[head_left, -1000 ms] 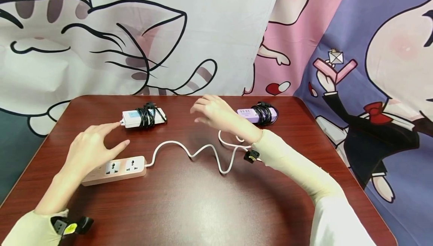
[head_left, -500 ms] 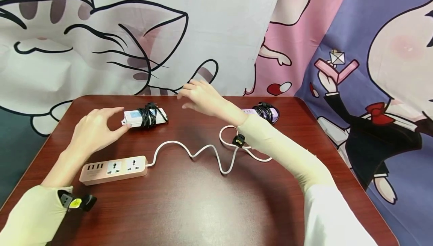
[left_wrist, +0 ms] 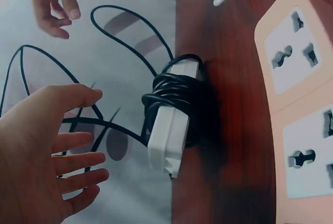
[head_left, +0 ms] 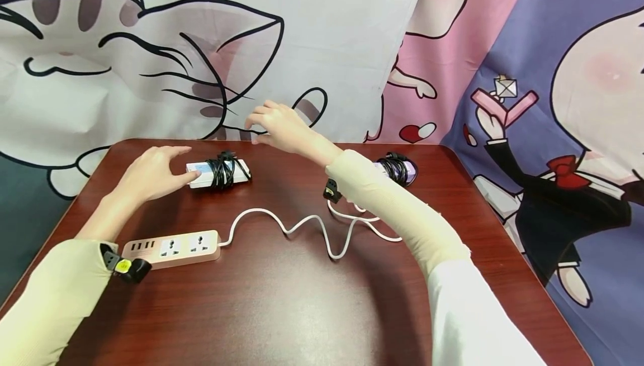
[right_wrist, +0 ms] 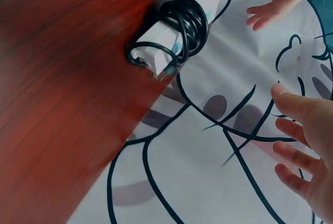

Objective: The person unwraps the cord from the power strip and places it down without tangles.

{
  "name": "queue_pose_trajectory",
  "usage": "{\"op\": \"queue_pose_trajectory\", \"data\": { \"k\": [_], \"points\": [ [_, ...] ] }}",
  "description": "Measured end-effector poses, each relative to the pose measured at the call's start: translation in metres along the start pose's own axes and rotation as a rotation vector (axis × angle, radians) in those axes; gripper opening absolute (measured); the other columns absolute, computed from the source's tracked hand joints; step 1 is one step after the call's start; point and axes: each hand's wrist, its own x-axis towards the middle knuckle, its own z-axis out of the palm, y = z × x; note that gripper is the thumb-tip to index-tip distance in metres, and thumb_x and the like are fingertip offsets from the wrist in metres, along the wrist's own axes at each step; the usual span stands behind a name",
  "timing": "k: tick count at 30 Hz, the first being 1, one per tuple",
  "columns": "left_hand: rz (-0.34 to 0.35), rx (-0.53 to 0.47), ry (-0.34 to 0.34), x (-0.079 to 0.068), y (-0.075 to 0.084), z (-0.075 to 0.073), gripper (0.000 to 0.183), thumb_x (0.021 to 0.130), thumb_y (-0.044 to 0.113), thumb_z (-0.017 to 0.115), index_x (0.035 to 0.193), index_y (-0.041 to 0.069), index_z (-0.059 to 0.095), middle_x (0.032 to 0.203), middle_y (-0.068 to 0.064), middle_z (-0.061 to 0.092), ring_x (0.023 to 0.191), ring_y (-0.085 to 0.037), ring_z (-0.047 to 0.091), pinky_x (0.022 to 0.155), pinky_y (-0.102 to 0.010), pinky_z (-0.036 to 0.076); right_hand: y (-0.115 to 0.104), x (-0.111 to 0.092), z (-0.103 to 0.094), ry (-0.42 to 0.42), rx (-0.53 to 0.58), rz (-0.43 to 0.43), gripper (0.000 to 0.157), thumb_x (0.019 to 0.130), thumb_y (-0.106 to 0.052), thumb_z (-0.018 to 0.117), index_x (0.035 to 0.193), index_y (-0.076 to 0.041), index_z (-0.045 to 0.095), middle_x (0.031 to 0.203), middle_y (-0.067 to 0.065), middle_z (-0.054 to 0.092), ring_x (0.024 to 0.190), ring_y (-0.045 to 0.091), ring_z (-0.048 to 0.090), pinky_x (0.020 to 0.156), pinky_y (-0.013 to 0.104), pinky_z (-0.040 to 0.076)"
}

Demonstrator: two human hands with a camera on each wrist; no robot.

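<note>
A white power strip (head_left: 200,175) with its black cord (head_left: 223,170) wound round its middle lies near the table's back edge. My left hand (head_left: 155,171) hovers at its left end, fingers spread and thumb tip overlapping that end in the head view. In the left wrist view the left hand (left_wrist: 47,146) is apart from the wrapped strip (left_wrist: 169,135). My right hand (head_left: 279,124) is raised to the right of the strip, over the back edge, fingers loosely bent and holding nothing. From the right wrist view, the right hand (right_wrist: 307,141) also stands apart from the strip (right_wrist: 153,47).
A pinkish power strip (head_left: 173,247) lies at the front left, its white cord (head_left: 302,222) trailing in waves to the right. Behind my right sleeve lies a purple power strip (head_left: 410,171) with a wound black cord. A printed curtain (head_left: 352,47) hangs behind the table (head_left: 282,310).
My left hand has moved forward and slightly right, from above the pinkish strip to the white one. My right hand has moved left and forward, toward the white strip's far side.
</note>
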Motion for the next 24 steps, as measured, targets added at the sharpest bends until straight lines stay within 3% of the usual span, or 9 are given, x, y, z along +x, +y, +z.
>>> {"op": "queue_pose_trajectory", "data": {
  "k": [13, 19, 24],
  "points": [
    [-0.027, -0.024, -0.132, 0.019, -0.012, 0.02, 0.073, 0.088, 0.041, 0.063, 0.135, -0.011, 0.044, 0.134, -0.038, 0.045, 0.123, -0.051, 0.042, 0.1, -0.063, 0.033, -0.005, 0.038, 0.033, -0.1, 0.162, 0.112, 0.033, 0.089, -0.037, 0.065, 0.119, -0.023, 0.065, 0.124, -0.008, 0.064, 0.112, 0.014, 0.052, 0.091, 0.028, 0.044],
    [-0.027, -0.045, -0.177, 0.026, -0.016, 0.022, 0.076, 0.088, 0.042, 0.062, 0.136, -0.013, 0.042, 0.134, -0.038, 0.044, 0.122, -0.05, 0.044, 0.099, -0.062, 0.035, -0.008, 0.046, 0.049, -0.143, 0.178, 0.133, 0.029, 0.09, -0.037, 0.064, 0.118, -0.027, 0.064, 0.119, -0.01, 0.064, 0.111, 0.012, 0.05, 0.089, 0.029, 0.044],
    [-0.011, -0.051, -0.208, 0.032, -0.02, 0.023, 0.078, 0.085, 0.04, 0.066, 0.134, -0.016, 0.042, 0.126, -0.037, 0.052, 0.109, -0.044, 0.053, 0.092, -0.058, 0.041, -0.011, 0.051, 0.06, -0.152, 0.164, 0.144, 0.027, 0.09, -0.037, 0.064, 0.116, -0.027, 0.064, 0.118, -0.011, 0.063, 0.111, 0.012, 0.051, 0.089, 0.029, 0.044]
  ]
}}
